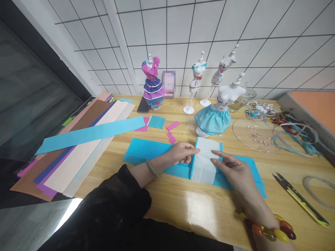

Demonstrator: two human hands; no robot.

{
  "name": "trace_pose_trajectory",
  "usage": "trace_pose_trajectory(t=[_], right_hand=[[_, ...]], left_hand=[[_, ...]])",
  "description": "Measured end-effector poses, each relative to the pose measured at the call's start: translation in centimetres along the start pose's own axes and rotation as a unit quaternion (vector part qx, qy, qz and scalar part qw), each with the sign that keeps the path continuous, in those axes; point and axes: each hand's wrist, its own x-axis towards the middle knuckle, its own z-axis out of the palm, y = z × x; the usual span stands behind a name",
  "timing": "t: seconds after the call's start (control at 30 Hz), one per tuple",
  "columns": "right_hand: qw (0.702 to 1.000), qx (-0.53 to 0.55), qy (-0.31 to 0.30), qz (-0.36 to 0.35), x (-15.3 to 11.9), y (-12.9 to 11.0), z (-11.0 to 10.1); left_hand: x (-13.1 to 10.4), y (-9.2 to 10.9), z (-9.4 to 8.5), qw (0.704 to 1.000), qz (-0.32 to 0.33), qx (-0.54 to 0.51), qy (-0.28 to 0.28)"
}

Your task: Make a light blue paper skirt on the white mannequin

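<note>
A white piece of crepe paper with narrow blue edges lies across a long blue sheet of crepe paper. My left hand is closed in a pinch at the white piece's left edge, its other fingers curled under. At the right edge rests my right hand, thumb and forefinger a little apart on the white surface. Just behind stands a white mini mannequin wearing a light blue gathered skirt. Small pink paper scraps and a folded blue piece lie beyond my left hand.
Long coloured paper strips are stacked at the left, a blue strip on top. A dressed mannequin and two bare-stand mannequins stand behind. Yellow-handled thread snips, a clear disc with beads and ribbons lie right.
</note>
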Motion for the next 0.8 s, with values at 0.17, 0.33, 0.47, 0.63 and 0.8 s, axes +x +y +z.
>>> trace_pose_trajectory(t=[0.17,0.33,0.47,0.63,0.8], right_hand=[[1.0,-0.003,0.008,-0.001,-0.05,-0.05,-0.18],[1.0,-0.004,0.012,0.003,-0.11,-0.37,-0.12],[1.0,-0.005,0.014,0.003,-0.16,-0.59,-0.09],[1.0,-0.003,0.012,-0.001,-0.17,-0.61,-0.02],[1.0,0.006,0.018,-0.01,-0.07,-0.36,-0.09]], left_hand=[[-0.11,0.33,0.06,0.999,0.014,-0.033,-0.004],[-0.22,0.46,0.02,0.998,0.024,-0.053,-0.005],[-0.18,0.01,-0.11,0.999,0.029,-0.007,-0.027],[-0.16,-0.07,-0.04,1.0,0.019,0.001,-0.01],[-0.21,0.25,0.21,1.0,0.028,-0.012,0.003]])
